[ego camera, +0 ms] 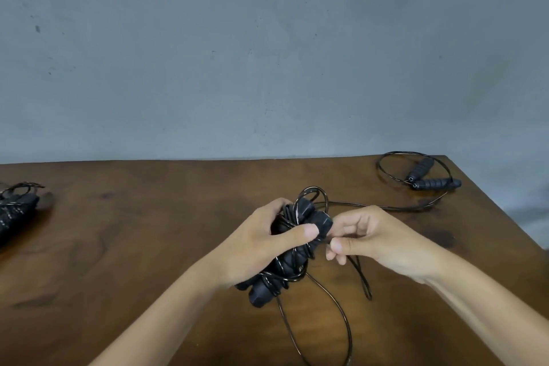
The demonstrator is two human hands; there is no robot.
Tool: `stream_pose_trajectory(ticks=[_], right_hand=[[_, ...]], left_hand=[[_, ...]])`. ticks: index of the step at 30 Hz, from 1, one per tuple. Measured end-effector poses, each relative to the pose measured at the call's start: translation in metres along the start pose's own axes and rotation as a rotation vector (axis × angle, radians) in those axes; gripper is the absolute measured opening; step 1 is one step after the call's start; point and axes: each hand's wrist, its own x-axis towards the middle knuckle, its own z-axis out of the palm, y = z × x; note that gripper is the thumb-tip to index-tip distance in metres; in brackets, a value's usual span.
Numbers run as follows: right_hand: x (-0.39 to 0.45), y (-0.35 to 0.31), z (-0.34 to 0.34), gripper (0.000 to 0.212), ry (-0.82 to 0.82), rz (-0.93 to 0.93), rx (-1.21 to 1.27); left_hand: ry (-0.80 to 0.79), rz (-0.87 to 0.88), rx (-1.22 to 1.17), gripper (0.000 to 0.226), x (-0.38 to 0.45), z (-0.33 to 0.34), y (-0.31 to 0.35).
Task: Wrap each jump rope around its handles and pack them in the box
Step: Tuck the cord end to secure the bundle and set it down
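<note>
behind everything stands a grey, scuffed plaster wall (267, 53), and below it the dark brown wooden table (148, 246) fills the lower half of my view. my left hand (255, 246) is curled round a pair of black foam jump-rope handles (294, 255) held side by side, thumb pressed across the front near their upper end, with thin black cord already wound round them in several turns. my right hand (374, 241) sits just beside the handles' top end, fingers curled, thumb and forefinger pinching the loose black cord (341, 321), which drops from there in long loops onto the table and runs off the near edge of the view. at the far right corner of the table lies a second black jump rope (430, 178), unwrapped, its two ribbed handles resting close together inside a wide ring of its own cord, well apart from my hands. at the left edge, partly cut off, lies a black wrapped rope bundle (15, 214). i cannot see any box.
</note>
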Motion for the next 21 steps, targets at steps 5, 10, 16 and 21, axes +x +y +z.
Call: stream_pose_trajectory(ticks=[5,10,16,21], right_hand=[[-0.002,-0.008,-0.004,0.034,-0.421,0.187,-0.301],[0.003,-0.022,0.002,0.021,-0.653,0.312,-0.501],[0.020,-0.048,0.013,0.021,-0.670,0.432,-0.938],[0.042,-0.068,0.011,0.024,-0.601,0.387,-1.120]], left_hand=[[-0.189,0.040,0.149,0.032,-0.005,-0.012,0.014],[-0.373,0.052,0.368,0.028,-0.013,-0.011,0.032],[-0.508,0.057,0.607,0.034,-0.016,-0.008,0.043],[-0.538,0.045,0.708,0.034,-0.018,-0.011,0.045]])
